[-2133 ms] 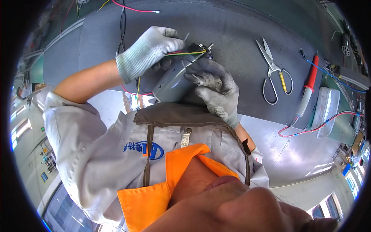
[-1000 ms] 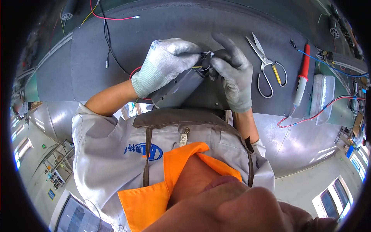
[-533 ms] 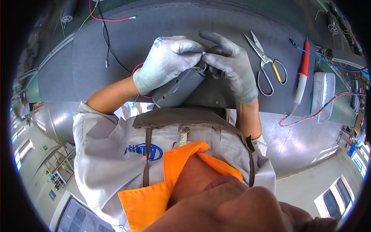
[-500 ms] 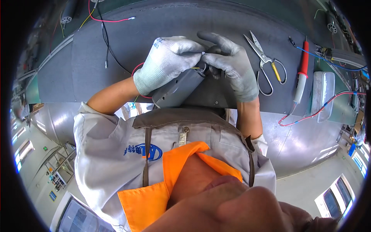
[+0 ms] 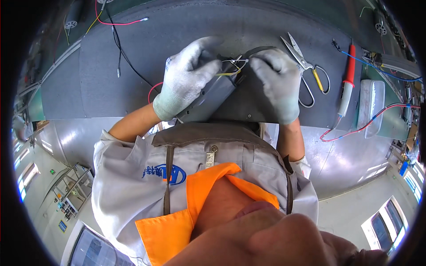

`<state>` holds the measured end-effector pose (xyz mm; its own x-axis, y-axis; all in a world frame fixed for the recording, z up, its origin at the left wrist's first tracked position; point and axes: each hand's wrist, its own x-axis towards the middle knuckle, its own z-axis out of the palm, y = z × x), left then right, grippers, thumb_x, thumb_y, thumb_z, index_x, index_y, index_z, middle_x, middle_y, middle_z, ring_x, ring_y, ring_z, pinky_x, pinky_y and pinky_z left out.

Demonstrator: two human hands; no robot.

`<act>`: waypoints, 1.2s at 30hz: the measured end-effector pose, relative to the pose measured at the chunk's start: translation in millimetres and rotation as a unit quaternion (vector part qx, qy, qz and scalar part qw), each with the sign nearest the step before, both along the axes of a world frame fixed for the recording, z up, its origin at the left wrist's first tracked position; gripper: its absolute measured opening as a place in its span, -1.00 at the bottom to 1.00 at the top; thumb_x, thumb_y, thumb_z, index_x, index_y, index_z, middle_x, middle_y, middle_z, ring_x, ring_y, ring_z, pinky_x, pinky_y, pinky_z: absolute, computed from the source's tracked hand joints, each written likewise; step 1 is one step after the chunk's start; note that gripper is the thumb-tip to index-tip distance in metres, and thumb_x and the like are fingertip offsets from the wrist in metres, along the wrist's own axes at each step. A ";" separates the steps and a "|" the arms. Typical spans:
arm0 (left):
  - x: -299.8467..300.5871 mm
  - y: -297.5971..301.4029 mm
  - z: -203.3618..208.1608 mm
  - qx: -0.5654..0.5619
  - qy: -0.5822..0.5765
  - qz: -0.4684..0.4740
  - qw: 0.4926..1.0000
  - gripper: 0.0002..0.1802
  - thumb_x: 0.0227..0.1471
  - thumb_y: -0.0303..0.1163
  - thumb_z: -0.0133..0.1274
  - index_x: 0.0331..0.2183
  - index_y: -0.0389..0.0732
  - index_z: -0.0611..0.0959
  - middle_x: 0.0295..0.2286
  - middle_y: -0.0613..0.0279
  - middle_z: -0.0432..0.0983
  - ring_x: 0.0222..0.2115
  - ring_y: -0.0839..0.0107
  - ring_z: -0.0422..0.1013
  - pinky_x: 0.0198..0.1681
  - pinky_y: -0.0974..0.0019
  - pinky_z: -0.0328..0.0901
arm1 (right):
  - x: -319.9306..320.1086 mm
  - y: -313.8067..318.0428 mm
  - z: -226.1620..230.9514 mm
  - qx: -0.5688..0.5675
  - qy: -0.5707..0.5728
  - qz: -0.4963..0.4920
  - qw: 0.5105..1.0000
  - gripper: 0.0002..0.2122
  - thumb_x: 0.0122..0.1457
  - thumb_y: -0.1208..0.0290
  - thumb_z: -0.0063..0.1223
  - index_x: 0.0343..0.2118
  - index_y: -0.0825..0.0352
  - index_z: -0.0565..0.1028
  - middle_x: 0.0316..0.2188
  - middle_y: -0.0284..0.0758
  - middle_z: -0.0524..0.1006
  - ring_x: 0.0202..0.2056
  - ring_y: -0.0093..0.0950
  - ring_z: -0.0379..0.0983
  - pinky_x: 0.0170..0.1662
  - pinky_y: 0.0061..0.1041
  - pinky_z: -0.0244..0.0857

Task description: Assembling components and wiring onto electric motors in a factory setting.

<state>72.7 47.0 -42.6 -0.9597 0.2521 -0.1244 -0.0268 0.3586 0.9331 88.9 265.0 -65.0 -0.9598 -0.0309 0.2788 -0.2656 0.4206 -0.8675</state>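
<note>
A dark grey motor cylinder (image 5: 208,103) lies tilted before me at the bench's near edge. Thin white and yellow-green wires (image 5: 230,72) come out of its upper right end. My left hand (image 5: 188,73), in a whitish glove, is beside the cylinder with thumb and fingers apart, holding nothing I can see. On the other side, my gloved right hand (image 5: 278,82) has its fingers curled, and the wires run up to its fingertips. The exact grip is partly hidden by the fingers and slightly blurred.
On the dark bench top (image 5: 146,48), scissors (image 5: 306,68) lie right of my right hand. Farther right are a red-and-white soldering-iron-like tool (image 5: 347,82) with a red cord and a clear plastic box (image 5: 372,106). Black cables (image 5: 124,53) and a red wire (image 5: 122,23) lie at the left.
My hands were together, pinching a small white piece at the wires. Now they are apart: the left has opened and moved left, the right has moved slightly right. The wires are more exposed.
</note>
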 end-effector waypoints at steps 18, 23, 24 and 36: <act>3.0 7.9 -16.7 -0.200 0.311 -0.164 0.914 -0.85 0.00 -0.49 0.22 -0.30 -0.18 0.66 -0.48 0.11 0.58 -0.53 0.17 0.51 -0.46 0.24 0.40 | -35.8 22.6 -26.7 0.073 0.109 -0.146 0.981 -0.89 0.13 0.47 0.13 -0.37 0.42 0.58 -0.47 -0.14 0.59 -0.53 -0.27 0.51 -0.43 -0.29 0.38; -7.8 6.3 -12.7 -0.205 0.348 -0.207 0.891 -0.87 -0.01 -0.43 0.22 -0.33 -0.15 0.64 -0.61 0.21 0.52 -0.64 0.17 0.48 -0.59 0.22 0.35 | -8.7 18.1 -22.3 -0.559 -0.189 0.069 0.804 -0.69 0.31 0.29 0.04 -0.09 0.48 0.50 -0.57 -0.23 0.57 -0.64 -0.41 0.49 -0.57 -0.51 0.40; -12.2 6.1 -11.4 -0.221 0.382 -0.241 0.864 -0.86 -0.01 -0.42 0.23 -0.34 -0.15 0.62 -0.63 0.21 0.49 -0.65 0.18 0.47 -0.60 0.21 0.34 | -3.5 6.6 -15.4 -0.532 -0.206 0.090 0.816 -0.70 0.30 0.28 0.05 -0.12 0.47 0.52 -0.60 -0.26 0.55 -0.67 -0.45 0.45 -0.60 -0.54 0.35; -37.5 -49.7 -8.8 -0.269 0.385 -0.274 0.839 -0.90 0.08 -0.40 0.12 -0.42 -0.19 0.56 -0.62 0.06 0.49 -0.63 0.08 0.46 -0.57 0.12 0.34 | 20.4 125.7 16.9 -0.476 -0.034 -0.133 0.869 -0.77 0.24 0.39 0.09 -0.15 0.45 0.56 -0.58 -0.50 0.40 -0.63 -0.72 0.20 -0.57 -0.72 0.04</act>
<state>35.2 -2.7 -51.4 -0.5661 0.7879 0.2422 0.8162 0.4948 0.2982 109.3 390.7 -48.1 -0.9128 0.4083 -0.0008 -0.2038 -0.4573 -0.8656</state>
